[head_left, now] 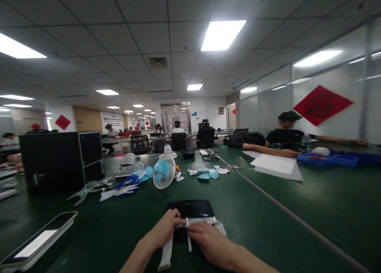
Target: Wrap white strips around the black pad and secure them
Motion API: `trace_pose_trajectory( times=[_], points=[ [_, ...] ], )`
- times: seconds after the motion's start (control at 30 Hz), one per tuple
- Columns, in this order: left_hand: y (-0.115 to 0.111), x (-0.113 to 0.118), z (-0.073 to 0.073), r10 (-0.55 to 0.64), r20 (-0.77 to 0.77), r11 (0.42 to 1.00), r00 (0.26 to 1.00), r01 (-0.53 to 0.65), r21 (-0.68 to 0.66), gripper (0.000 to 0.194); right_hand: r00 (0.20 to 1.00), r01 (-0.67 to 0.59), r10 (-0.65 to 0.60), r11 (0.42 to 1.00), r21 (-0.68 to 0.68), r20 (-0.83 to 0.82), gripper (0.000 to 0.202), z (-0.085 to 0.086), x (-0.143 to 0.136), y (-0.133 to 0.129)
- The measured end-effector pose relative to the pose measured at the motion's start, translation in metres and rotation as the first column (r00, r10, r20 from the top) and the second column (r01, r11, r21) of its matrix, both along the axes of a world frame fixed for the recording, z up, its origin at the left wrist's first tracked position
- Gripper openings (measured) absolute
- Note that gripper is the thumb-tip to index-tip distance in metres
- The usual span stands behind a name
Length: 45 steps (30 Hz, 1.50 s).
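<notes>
Close in front of me, a flat black object [190,208] lies on the green table; its kind is unclear. A shiny whitish strip [205,220] runs across it beneath my fingers. My left hand [164,228] is closed, thumb and fingertips pinching the strip's left part. My right hand [210,241] has its fingers together, bent down over the strip beside the left fingertips. A longer white band [166,255] hangs toward me below the left hand, and a narrow white piece [189,243] sticks out between the hands. The fingertips partly hide what they grip.
A phone [38,241] lies at the left, before a black computer case [53,162]. Beyond my hands are a small white fan [164,172], blue-and-white gloves [122,187] and loose blue blades [204,173]. Blue trays [317,158] and a seated person [285,134] are at the right.
</notes>
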<state>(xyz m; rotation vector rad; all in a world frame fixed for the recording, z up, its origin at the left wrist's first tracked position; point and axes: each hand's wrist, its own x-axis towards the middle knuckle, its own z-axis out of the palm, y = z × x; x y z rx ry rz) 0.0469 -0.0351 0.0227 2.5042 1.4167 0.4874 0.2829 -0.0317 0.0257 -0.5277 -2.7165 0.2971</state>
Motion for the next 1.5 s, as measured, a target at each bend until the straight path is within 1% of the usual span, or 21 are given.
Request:
trace_pose_trajectory(
  times=[0.07,0.13,0.33,0.43,0.6,0.8,0.9,1.0,1.2,1.37,1.5],
  points=[
    [-0.001,0.000,0.001,0.009,0.007,1.000,1.000,-0.009,-0.001,0.057,1.000,0.025,-0.025,1.000,-0.016,0.008,0.054,-0.004,-0.003,0.000],
    [-0.002,-0.001,0.002,0.019,0.017,1.000,1.000,-0.019,-0.005,0.058,0.999,0.037,-0.037,0.999,-0.024,0.014,0.055,-0.005,-0.002,0.000],
    [0.002,-0.003,-0.003,0.016,0.031,1.000,0.999,-0.017,0.011,0.058,0.998,0.016,-0.015,1.000,-0.024,0.056,0.052,0.005,0.002,-0.012],
    [0.003,-0.003,-0.005,0.018,0.020,1.000,1.000,-0.018,0.011,0.058,0.996,0.018,-0.017,1.000,-0.002,0.088,0.048,0.006,0.003,-0.015],
    [0.000,-0.003,-0.003,0.024,0.018,1.000,1.000,-0.024,0.018,0.058,0.995,0.041,-0.042,0.999,0.018,0.090,0.047,0.000,0.004,-0.012],
    [0.000,-0.001,-0.002,0.025,-0.037,1.000,0.999,-0.025,0.018,0.059,0.996,0.009,-0.012,1.000,0.030,0.089,0.046,-0.004,0.005,-0.009],
    [0.001,-0.001,-0.003,0.033,-0.053,0.999,0.998,-0.032,0.025,0.058,0.996,-0.011,0.009,1.000,0.028,0.090,0.049,-0.002,0.004,-0.010],
    [0.002,-0.001,-0.003,0.031,-0.054,0.999,0.998,-0.029,0.028,0.057,0.996,0.021,-0.020,1.000,-0.002,0.091,0.052,0.001,0.003,-0.012],
    [0.002,0.000,-0.003,0.029,-0.040,0.999,0.999,-0.028,0.026,0.058,0.994,0.012,-0.011,1.000,-0.004,0.106,0.047,0.005,0.001,-0.012],
    [0.002,0.000,-0.003,0.019,-0.023,1.000,1.000,-0.018,0.022,0.061,0.990,0.110,-0.108,0.994,-0.022,0.090,0.049,0.004,-0.006,-0.007],
    [-0.001,0.001,0.002,0.031,-0.004,0.999,0.999,-0.032,-0.005,0.060,0.991,0.115,-0.112,0.992,-0.045,0.077,0.053,0.004,-0.008,-0.002]
  ],
)
